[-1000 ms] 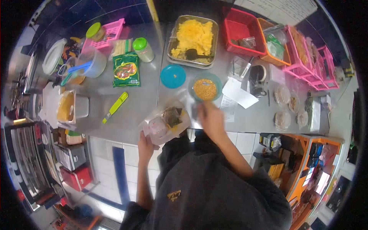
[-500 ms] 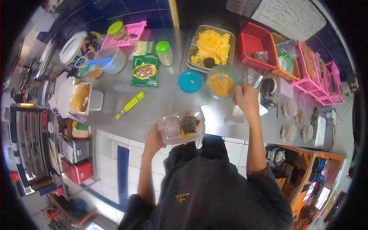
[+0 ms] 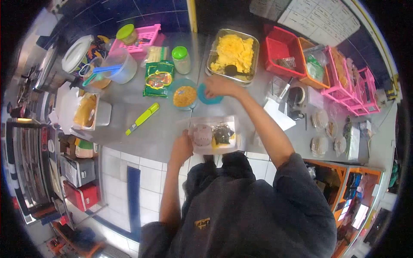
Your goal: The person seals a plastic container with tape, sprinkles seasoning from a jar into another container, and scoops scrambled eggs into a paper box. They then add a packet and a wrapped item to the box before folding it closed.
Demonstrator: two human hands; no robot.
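Note:
My left hand (image 3: 182,146) grips the left side of an open clear box (image 3: 228,149) at the table's front edge. Inside the box lie a round pinkish-white item (image 3: 202,135) and a dark-topped yellow piece (image 3: 223,134). My right hand (image 3: 216,86) has its fingers closed at the blue lid (image 3: 209,98), partly covering it. Just left of the lid stands the bowl of golden crumbs (image 3: 185,96). Behind my right hand is a metal tray (image 3: 254,71) of yellow shreds (image 3: 234,49) with a dark utensil in it.
A green packet (image 3: 158,78), a green-lidded jar (image 3: 181,60) and a yellow-green cutter (image 3: 142,118) lie on the left of the metal table (image 3: 129,101). Red (image 3: 282,47), orange and pink baskets (image 3: 348,92) and small round containers are on the right.
The crumb bowl has moved left, past the blue lid. My right hand has let go of it and is now at the lid. My left hand and the box have shifted right and slightly up.

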